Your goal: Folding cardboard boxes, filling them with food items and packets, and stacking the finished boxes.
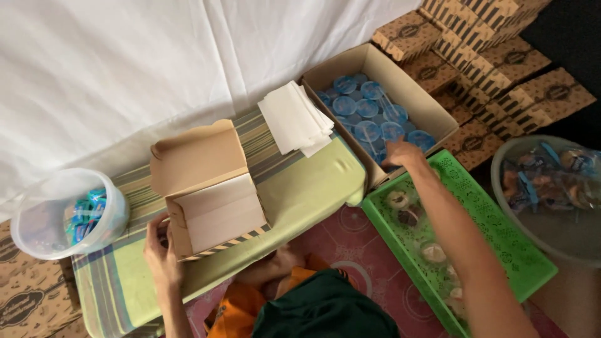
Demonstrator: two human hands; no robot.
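Work surface: a low table (300, 194) covered with a green cloth striped along its far edge, set against a white fabric backdrop (125, 62). Below the table edge, a red patterned mat (350, 241) covers the floor. I sit at the near side, looking down.

My left hand (161, 253) grips the near-left corner of the open snack box (210, 194), fingers curled around the cardboard wall. The box sits on the table just left of centre, lid tipped up towards the backdrop, a white paper liner inside.

My right hand (404, 153) reaches across into the open carton (432, 112) at the table's right end. Fingers rest on the blue-lidded cups (366, 109) packed there; whether they have closed on one, I cannot tell.

Around:
- Stack of white paper sheets (294, 119) on the table, just beside the carton.
- Clear tub (37, 231) at the far left, holding small blue packets.
- Green perforated tray (501, 231) on the floor under my right forearm, with wrapped cakes (400, 206) along its left side.
- Clear round bowl (551, 241) of wrapped snacks, right of the tray.
- Stacked closed brown printed boxes (501, 56) at the upper right; more brown cardboard at the lower left.
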